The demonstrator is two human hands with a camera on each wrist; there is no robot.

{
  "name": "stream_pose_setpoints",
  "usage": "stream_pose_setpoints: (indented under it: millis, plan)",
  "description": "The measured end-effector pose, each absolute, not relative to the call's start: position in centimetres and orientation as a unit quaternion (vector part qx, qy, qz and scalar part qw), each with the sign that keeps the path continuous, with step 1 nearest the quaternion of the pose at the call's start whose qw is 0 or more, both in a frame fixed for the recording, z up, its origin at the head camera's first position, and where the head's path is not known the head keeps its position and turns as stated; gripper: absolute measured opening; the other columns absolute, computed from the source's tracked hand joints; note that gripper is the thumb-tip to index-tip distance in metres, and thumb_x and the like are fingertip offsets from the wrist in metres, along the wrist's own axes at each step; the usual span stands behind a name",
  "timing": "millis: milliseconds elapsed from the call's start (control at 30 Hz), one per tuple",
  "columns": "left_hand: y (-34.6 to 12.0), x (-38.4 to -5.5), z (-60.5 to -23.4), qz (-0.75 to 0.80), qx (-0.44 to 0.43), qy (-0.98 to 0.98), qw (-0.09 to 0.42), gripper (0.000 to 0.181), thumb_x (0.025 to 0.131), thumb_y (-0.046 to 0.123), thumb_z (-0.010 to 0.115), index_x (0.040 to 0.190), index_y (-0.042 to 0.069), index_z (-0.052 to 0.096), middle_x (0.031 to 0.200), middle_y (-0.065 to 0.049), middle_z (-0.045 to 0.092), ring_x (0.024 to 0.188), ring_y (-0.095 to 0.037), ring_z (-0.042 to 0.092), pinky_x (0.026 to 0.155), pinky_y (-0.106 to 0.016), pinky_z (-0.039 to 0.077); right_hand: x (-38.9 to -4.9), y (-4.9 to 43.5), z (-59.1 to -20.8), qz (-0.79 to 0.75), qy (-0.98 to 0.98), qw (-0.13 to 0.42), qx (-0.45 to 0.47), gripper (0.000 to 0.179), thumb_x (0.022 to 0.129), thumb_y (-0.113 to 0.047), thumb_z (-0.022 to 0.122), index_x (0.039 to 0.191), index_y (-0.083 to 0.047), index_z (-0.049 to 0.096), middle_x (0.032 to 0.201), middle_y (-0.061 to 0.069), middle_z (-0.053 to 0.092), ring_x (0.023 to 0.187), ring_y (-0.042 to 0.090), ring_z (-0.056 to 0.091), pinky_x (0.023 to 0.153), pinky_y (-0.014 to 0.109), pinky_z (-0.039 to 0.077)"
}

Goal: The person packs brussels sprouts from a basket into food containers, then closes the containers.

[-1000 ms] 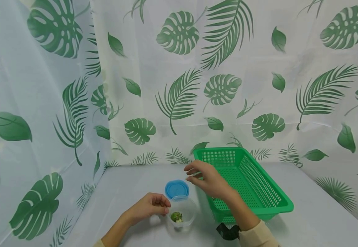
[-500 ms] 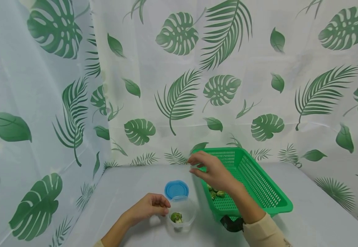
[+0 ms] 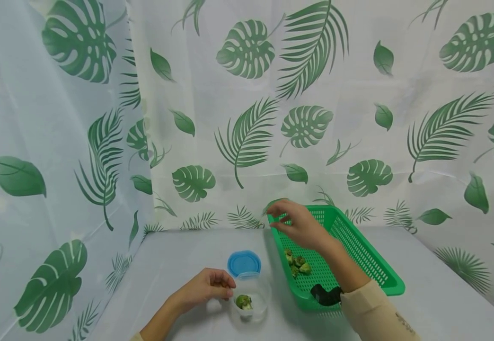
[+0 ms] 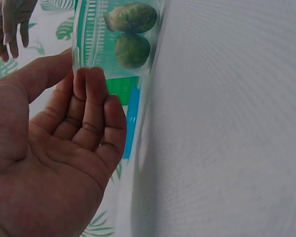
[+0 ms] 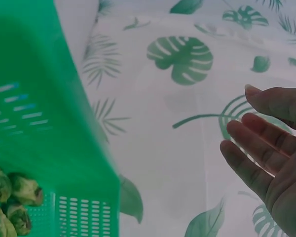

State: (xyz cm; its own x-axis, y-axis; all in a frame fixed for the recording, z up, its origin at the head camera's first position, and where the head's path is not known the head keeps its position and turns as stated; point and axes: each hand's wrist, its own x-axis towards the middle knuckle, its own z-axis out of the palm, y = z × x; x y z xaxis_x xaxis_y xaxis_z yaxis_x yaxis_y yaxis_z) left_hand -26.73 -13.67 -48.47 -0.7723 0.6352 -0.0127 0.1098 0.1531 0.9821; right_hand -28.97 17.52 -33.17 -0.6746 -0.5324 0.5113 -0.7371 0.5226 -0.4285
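Observation:
My left hand (image 3: pixel 207 287) pinches the rim of a small clear plastic container (image 3: pixel 260 303) between thumb and fingers. Two Brussels sprouts (image 4: pixel 133 49) show through its wall in the left wrist view. Above the left side of a green slotted basket (image 3: pixel 368 246) hovers my right hand (image 3: pixel 295 224), its fingers relaxed and nothing between them. Several more Brussels sprouts (image 3: pixel 304 269) lie together on the basket floor, at the near left. In the right wrist view, the right hand (image 5: pixel 271 148) is apart from the basket wall.
Just behind the container, a round blue lid (image 3: pixel 244 263) lies on the white tabletop (image 3: pixel 179 251). A leaf-printed curtain (image 3: pixel 238 94) closes off the back and left side. A black wrist device (image 3: pixel 325 295) sits below the right forearm.
My right hand has moved back and to the right, rising over the basket, which uncovers the sprouts inside. The left hand and the container have stayed put.

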Motion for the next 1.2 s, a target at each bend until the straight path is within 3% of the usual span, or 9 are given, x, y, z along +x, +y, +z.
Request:
stream_pose_setpoints:
  millis: [633,1000,1200]
  plan:
    - [-13.7,-26.8,-48.7,0.607,0.253,0.721,0.219,0.031,0.098,0.008,0.07,0.118,-0.015,0.064,0.095,0.001,0.071,0.085,-0.011,0.066,0.08,-0.026,0.059,-33.2,20.1,-34.7,0.34,-0.878,0.121,0.313,0.029,0.099,-0.007,0.07,0.128,-0.006,0.066,0.129,0.017,0.065,0.116,0.04,0.067,0.096,0.052,0.057]
    - [-13.7,-26.7,-48.7,0.609,0.249,0.72,0.222,0.031,0.098,0.007,0.07,0.119,-0.015,0.063,0.094,0.001,0.07,0.085,-0.012,0.067,0.08,-0.027,0.059,-35.0,21.3,-35.9,0.342,-0.888,0.089,0.294,0.026,0.101,-0.009,0.069,0.126,-0.007,0.066,0.129,0.016,0.065,0.117,0.04,0.067,0.095,0.049,0.058]
    - [-13.7,-26.7,-48.7,0.609,0.248,0.72,0.223,0.031,0.098,0.007,0.07,0.119,-0.015,0.063,0.094,0.001,0.07,0.085,-0.012,0.066,0.079,-0.026,0.059,-35.7,21.7,-36.4,0.336,-0.894,0.083,0.286,0.026,0.1,-0.009,0.069,0.126,-0.006,0.066,0.131,0.022,0.065,0.117,0.04,0.067,0.095,0.051,0.058]
